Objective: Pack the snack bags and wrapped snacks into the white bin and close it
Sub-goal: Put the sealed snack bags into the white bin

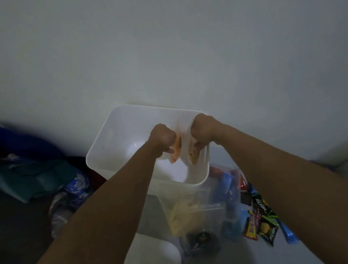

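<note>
Head view: the white bin [112, 144] stands open at frame centre against the wall, and both hands are over its near right corner. The left hand [162, 138] has its grip closed on an orange snack bag [176, 151]; the right hand [201, 129] has its grip closed on a pale snack bag [193, 154]. More wrapped snacks [262, 224] and a clear bag [190, 216] lie at lower right; the white lid [159, 260] lies at lower centre.
</note>
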Tool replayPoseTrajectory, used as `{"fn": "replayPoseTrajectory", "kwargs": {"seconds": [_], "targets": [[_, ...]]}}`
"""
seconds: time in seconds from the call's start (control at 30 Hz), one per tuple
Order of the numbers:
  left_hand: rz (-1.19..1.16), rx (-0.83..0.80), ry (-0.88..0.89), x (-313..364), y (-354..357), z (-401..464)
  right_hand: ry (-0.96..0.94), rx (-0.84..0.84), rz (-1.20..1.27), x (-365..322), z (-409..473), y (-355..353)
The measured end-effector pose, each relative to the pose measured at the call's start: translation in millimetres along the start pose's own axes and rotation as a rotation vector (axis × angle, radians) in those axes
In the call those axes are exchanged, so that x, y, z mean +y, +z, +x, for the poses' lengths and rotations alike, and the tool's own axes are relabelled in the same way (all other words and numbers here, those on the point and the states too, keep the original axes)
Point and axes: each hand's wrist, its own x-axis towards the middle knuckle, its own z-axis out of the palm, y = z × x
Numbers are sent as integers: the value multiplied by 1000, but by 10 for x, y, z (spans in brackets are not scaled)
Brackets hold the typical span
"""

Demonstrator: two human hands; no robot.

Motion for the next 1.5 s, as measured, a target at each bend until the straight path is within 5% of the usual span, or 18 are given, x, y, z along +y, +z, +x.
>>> {"fn": "replayPoseTrajectory", "kwargs": {"seconds": [0.17, 0.37, 0.5, 0.63, 0.77, 0.93, 1.03, 1.23, 1.5], "targets": [[55, -82, -3, -97, 208, 117, 86, -78, 22, 9, 83, 32], [-68, -209, -96, -151, 281, 83, 10, 77, 44, 160, -32, -74], [-58, -100, -31, -60, 180, -127, -42, 115, 215, 320, -374, -174], [-48, 54, 128, 3, 4, -498, -109, -21, 177, 471, -852, -122], [213, 151, 157, -68, -174, -942, -166, -115, -91, 588, -1141, 151], [543, 59, -85, -443, -215, -1268, -185, -110, -126, 729, -1277, 571], [718, 97, -21, -726, -96, -1305, -212, -57, -132, 789, -1335, 752], [141, 142, 126, -1123, 39, -1348, -229, -168, -84, 850, -1456, 819], [117, -45, 253, -735, -115, -1714, -242, -234, -140, 675, -1725, 129]]}}
